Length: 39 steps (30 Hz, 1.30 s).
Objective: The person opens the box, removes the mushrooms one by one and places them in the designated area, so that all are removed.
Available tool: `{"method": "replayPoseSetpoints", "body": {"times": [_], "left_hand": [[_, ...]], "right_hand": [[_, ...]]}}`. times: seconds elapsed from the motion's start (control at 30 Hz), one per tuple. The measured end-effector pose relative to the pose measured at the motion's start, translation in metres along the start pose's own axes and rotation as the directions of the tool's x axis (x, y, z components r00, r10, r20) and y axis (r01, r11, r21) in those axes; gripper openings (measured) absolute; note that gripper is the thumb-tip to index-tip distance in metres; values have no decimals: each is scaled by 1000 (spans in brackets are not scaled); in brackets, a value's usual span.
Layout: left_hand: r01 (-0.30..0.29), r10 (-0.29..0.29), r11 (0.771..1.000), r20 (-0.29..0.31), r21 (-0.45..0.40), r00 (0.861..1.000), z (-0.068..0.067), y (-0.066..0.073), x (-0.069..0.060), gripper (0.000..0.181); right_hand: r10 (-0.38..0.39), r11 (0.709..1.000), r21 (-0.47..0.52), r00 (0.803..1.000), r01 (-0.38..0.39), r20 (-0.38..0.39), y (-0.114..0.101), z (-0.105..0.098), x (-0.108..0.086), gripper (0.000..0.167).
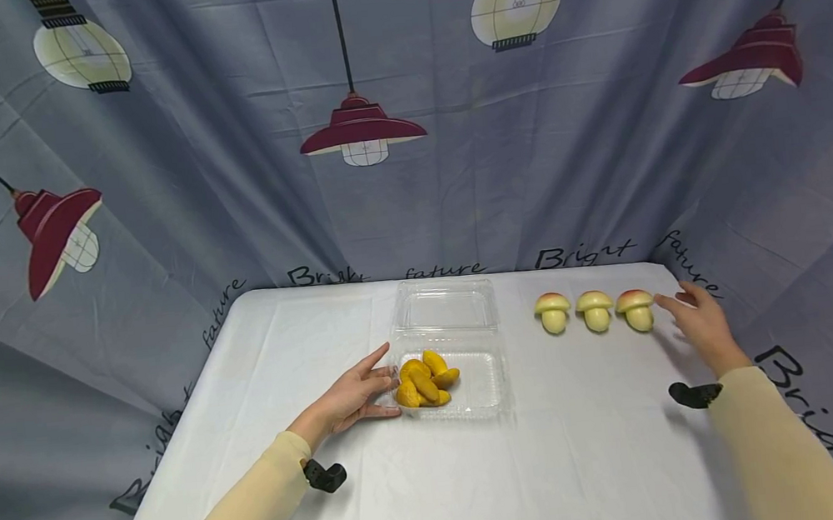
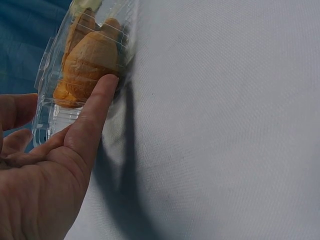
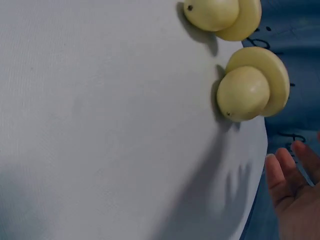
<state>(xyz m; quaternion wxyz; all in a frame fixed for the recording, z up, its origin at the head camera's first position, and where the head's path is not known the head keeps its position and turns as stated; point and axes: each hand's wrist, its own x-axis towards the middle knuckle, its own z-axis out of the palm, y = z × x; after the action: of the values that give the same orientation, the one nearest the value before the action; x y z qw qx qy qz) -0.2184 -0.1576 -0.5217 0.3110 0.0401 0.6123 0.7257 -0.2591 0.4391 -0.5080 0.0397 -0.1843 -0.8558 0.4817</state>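
A clear plastic container lies with its lid folded back, several yellow-brown pieces in its left part. My left hand touches its left side with fingers spread; in the left wrist view one finger of the left hand lies along the wall beside the orange-brown pieces. At the right, three mushroom shapes with reddish-topped caps stand in a row. My right hand is just right of the last mushroom, fingers extended, holding nothing; the right wrist view shows a gap between them.
A white cloth covers the table. Behind it and at both sides hangs a grey-blue curtain printed with lamps and lettering. A black wrist device sits at each sleeve.
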Motion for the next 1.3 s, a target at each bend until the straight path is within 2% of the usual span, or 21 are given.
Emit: {"method": "replayPoseSetpoints", "body": {"times": [0.27,0.37,0.5,0.7,0.9,1.1,1.3], "left_hand": [[4,-4,1000,-15,-4,1000,0,-1,1,72],[3,-3,1000,-18,-4,1000,0,-1,1,72],[-2,2,1000,-12,0,1000,0,0,1,72],[-1,1,1000,-4,0,1000,1,1,-1,74],[3,-3,1000,-9,-2,1000,1,1,0,74],[1,-1,1000,-7,-1,1000,1,1,0,74],[-4,4,1000,-4,-1,1000,2,0,0,74]], "right_hand": [[-84,996,-28,995,83,-52,-19,0,-7,85],[-110,994,-12,993,110,-46,-30,5,-9,83],[-189,982,4,982,189,-28,-43,17,-13,80],[-334,942,23,943,334,3,-64,39,-25,74],[-432,902,47,897,429,98,-90,62,-39,72],[-494,869,105,848,483,193,-110,85,-53,69],[-486,874,141,825,466,287,-125,108,-65,71]]}}
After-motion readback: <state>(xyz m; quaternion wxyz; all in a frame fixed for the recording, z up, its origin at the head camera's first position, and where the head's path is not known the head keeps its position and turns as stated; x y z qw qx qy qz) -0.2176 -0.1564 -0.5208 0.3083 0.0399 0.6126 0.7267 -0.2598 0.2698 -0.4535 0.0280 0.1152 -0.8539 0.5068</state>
